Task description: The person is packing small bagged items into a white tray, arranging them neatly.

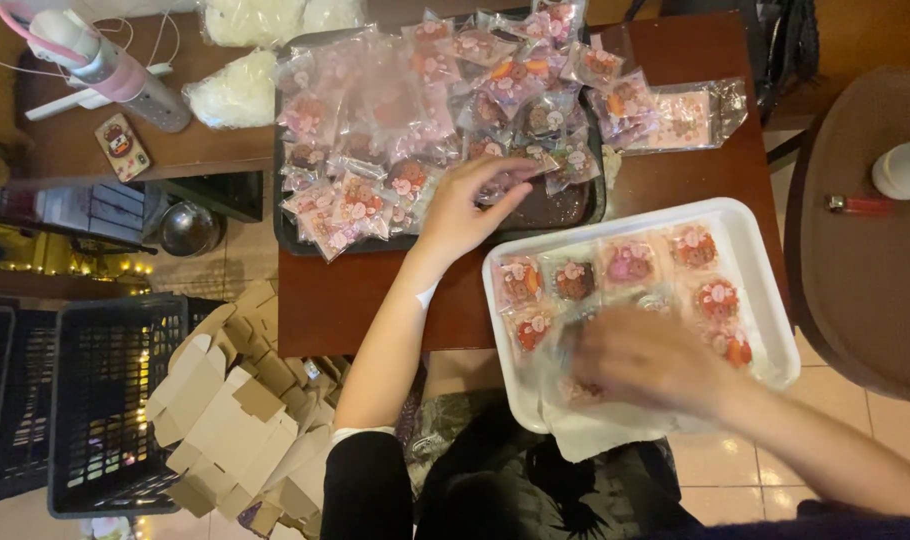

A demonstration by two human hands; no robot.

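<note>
Left hand (pixel 465 205): grip half open, fingertips resting on small wrapped sweets (pixel 395 120) heaped in a dark tray (pixel 280 215); whether it has hold of one I cannot tell. Right hand (pixel 655 360): blurred over a white tray (pixel 765 270) of sweets laid in rows, grip state unreadable. Both trays sit on a brown wooden worktop (pixel 325 300); folded cardboard boxes (pixel 235 420) and a black crate (pixel 95 400) lie on the tiled floor (pixel 735 470).

packets (pixel 415 120): clear pink wrap with small white and pink flower prints, red, orange and dark brown inside
dark tray (pixel 575 205): black
white tray (pixel 755 255): plain white
surface (pixel 325 300): reddish brown
crates (pixel 105 400): black lattice
folded boxes (pixel 235 420): plain tan
bottle (pixel 125 75): pink and grey
lighter (pixel 860 205): red
</note>
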